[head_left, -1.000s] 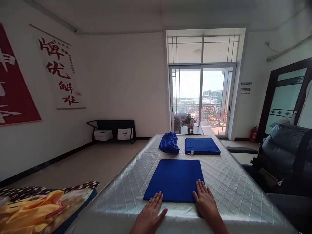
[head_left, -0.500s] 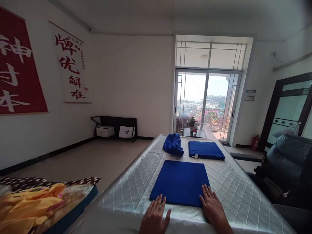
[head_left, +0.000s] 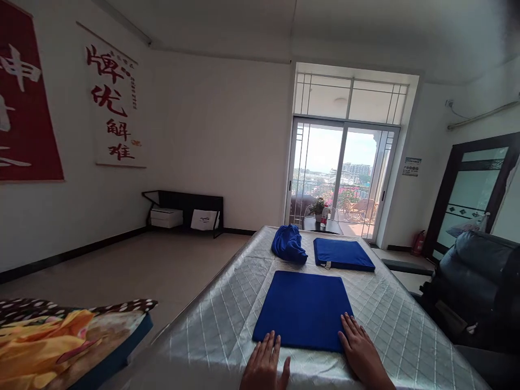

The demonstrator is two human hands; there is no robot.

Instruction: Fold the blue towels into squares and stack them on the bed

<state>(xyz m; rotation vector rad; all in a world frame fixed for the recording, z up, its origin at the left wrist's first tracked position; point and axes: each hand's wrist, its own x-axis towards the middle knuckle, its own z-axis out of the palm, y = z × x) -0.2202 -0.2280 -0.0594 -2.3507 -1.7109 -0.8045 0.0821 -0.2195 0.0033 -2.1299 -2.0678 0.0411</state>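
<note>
A flat, square folded blue cloth lies on the quilted silver table cover in front of me. At its near left corner my left hand rests flat, fingertips on the edge and thumb apart. My right hand lies flat along the near right corner, with the fingertips at the cloth's side edge. Neither hand grips anything. Beyond the cloth are a crumpled blue cloth on the left and a neat stack of folded blue cloths with a white tag on the right.
Left of the table, a yellow cloth lies on a low padded surface. A dark bag stands close on the right. Behind the table's far end is a small dark table with a plant and a bottle. A black rack stands by the wall.
The camera view has shifted slightly. Both hands keep nearly the same flat placement at the cloth's near corners, and the cloths stay put on the table.
</note>
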